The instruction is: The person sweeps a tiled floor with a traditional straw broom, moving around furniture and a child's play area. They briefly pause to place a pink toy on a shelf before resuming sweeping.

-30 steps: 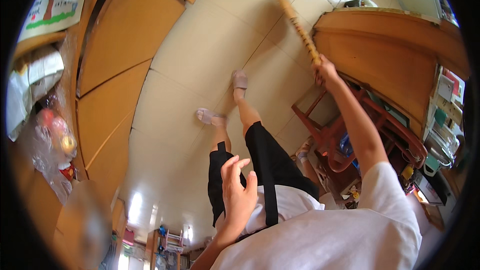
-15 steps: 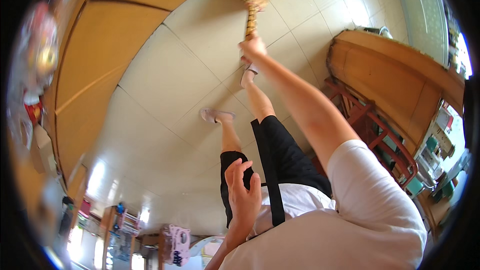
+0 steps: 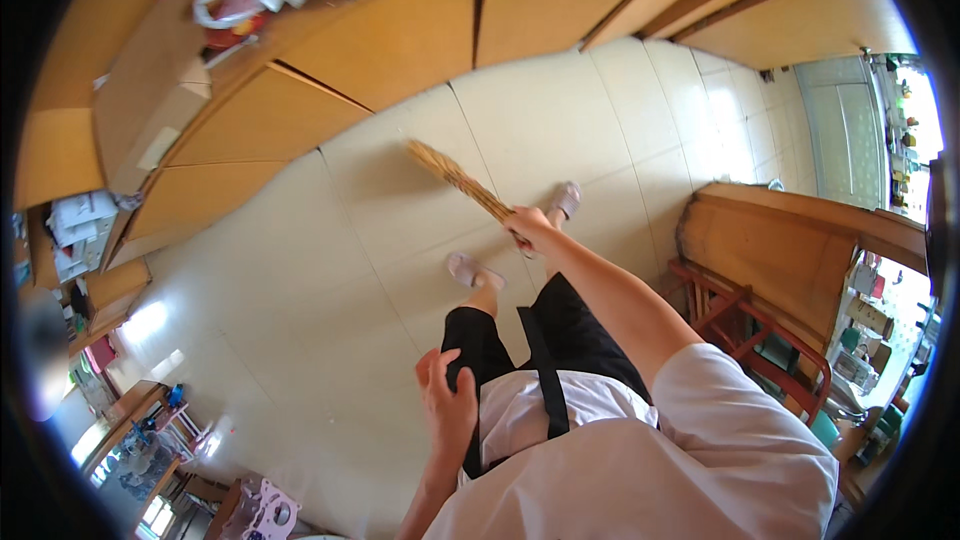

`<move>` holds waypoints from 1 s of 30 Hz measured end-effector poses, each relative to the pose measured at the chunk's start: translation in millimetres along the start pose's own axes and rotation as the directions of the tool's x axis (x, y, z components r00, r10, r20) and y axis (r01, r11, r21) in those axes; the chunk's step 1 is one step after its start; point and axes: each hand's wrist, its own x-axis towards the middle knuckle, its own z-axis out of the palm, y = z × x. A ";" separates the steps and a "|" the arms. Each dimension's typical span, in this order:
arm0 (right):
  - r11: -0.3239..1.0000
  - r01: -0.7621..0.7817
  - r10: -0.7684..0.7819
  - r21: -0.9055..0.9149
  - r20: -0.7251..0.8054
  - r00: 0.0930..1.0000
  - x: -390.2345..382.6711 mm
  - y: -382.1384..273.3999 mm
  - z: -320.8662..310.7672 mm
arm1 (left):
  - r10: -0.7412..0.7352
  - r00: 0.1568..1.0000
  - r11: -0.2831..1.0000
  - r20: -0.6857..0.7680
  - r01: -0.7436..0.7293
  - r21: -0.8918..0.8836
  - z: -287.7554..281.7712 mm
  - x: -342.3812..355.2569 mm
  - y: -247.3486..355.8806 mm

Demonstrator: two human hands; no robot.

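Above pale tiles (image 3: 290, 340), a broom (image 3: 455, 177) juts forward-left from clasped right fingers (image 3: 519, 223).

The broom (image 3: 456, 177) looks rough, straw-like — the floor (image 3: 280, 250) glossy.

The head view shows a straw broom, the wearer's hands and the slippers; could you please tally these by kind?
Straw broom: 1
Hands: 2 (left hand, right hand)
Slippers: 2
Total: 5

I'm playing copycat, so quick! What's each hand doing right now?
Left hand: open and empty, fingers loosely curled.
Right hand: closed around the handle of a straw broom.
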 end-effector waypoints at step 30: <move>0.758 -0.054 0.184 0.650 -0.133 0.974 -167.7 233.3 -128.5 | 0.255 0.944 0.874 -0.210 -0.132 0.467 -24.5 -55.3 -162.4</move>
